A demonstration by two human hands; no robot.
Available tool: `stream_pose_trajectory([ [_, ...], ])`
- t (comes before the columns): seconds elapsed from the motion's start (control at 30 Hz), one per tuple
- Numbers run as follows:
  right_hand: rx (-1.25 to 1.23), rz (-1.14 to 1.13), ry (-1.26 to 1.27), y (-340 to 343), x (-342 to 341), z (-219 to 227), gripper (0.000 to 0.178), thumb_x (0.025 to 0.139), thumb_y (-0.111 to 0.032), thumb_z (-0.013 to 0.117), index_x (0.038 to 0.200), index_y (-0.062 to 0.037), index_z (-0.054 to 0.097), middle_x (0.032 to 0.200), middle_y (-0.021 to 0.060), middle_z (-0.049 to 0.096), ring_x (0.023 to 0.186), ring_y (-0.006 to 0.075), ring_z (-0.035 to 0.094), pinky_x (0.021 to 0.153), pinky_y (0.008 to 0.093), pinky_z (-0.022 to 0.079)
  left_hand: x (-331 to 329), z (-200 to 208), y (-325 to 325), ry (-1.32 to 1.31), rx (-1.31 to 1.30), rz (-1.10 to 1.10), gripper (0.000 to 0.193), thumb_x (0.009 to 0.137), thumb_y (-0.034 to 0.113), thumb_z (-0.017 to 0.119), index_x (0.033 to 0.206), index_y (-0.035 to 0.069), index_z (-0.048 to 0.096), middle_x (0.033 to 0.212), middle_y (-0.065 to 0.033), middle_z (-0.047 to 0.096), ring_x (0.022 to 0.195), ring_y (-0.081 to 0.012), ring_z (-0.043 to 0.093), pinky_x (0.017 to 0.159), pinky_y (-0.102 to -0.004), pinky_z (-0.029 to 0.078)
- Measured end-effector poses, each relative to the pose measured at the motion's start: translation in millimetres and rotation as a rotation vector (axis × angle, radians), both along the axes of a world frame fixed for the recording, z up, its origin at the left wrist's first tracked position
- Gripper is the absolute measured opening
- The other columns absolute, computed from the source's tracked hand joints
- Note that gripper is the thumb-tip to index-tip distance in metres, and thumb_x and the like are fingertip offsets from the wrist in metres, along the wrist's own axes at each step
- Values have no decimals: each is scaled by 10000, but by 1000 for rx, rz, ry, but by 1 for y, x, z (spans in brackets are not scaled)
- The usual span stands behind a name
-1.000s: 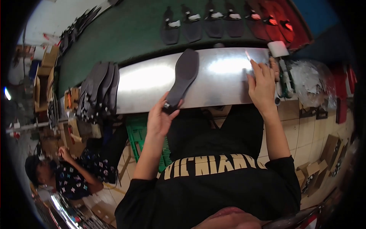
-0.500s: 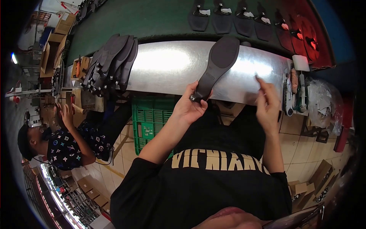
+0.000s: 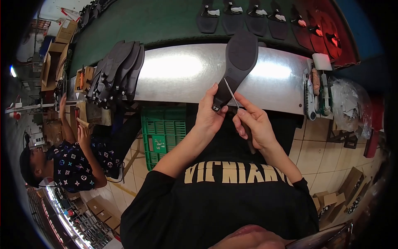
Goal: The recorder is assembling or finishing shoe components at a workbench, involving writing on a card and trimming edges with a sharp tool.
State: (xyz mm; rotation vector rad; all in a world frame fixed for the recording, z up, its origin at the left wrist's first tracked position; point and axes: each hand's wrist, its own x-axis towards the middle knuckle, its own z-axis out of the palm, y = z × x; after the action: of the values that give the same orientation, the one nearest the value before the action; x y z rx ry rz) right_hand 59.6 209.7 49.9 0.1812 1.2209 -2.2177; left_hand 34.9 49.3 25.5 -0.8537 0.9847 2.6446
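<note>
My left hand (image 3: 210,110) grips a dark grey shoe sole (image 3: 241,54) by its narrow heel end, with the broad toe part pointing away over the metal bench. Between the fingers of my right hand (image 3: 255,122) is an awl (image 3: 231,92), its thin steel shaft slanting up to the left and its brownish handle running down below the fingers. The shaft crosses in front of the sole near its narrow middle; whether the tip touches the sole, I cannot tell. A heap of similar dark soles (image 3: 124,64) lies at the left of the bench.
A shiny metal bench (image 3: 178,89) borders a green conveyor belt (image 3: 166,20) carrying a row of dark sandals (image 3: 232,18). Hand tools (image 3: 316,89) and a clear plastic bag (image 3: 352,108) are at the right. A green crate (image 3: 163,133) stands below; a co-worker (image 3: 74,162) sits left.
My right hand, earlier raised with a finger pointing over the bench, has come in beside the heel end, and the awl now shows in it. The sole has shifted slightly left.
</note>
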Motion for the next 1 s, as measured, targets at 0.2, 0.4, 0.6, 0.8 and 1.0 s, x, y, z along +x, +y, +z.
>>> stream_pose_trajectory([
  [0.2, -72, -36, -88, -4, 3, -2, 421, 995, -107, 499, 1410, -55, 448, 707, 28, 575, 524, 62, 498, 434, 181, 375, 1, -5, -3, 36, 15, -102, 294, 874, 382, 678, 965, 120, 582, 829, -13, 626, 634, -92, 536, 472, -207, 370],
  [0.4, -17, 14, -13, 12, -1, -4, 468, 984, -97, 504, 1443, -72, 414, 702, 13, 580, 526, 47, 489, 449, 179, 376, -1, 10, 0, -179, 179, -43, 242, 917, 343, 622, 987, 114, 584, 846, -40, 635, 683, -138, 570, 458, -217, 371],
  [0.6, 297, 36, 362, 4, 11, -12, 551, 947, -26, 519, 1475, -91, 376, 678, 2, 559, 588, 57, 494, 566, 188, 398, 0, 7, 0, -205, 329, -100, 220, 957, 328, 583, 989, 111, 608, 898, -51, 669, 744, -145, 604, 431, -208, 358],
  [0.8, 420, -91, 531, 3, 10, -34, 439, 960, -23, 504, 1398, -46, 485, 688, -7, 520, 591, 51, 471, 549, 182, 381, 5, 1, -3, -146, 391, -180, 223, 948, 339, 600, 975, 118, 614, 885, -45, 678, 738, -137, 627, 414, -207, 342],
  [1.0, -81, 31, -17, 17, 0, -21, 385, 1011, -120, 462, 1387, -40, 483, 666, -19, 484, 497, 39, 390, 428, 174, 325, 5, 13, 0, -101, 192, -130, 281, 967, 364, 566, 983, 86, 607, 832, -31, 661, 679, -127, 614, 413, -212, 341],
])
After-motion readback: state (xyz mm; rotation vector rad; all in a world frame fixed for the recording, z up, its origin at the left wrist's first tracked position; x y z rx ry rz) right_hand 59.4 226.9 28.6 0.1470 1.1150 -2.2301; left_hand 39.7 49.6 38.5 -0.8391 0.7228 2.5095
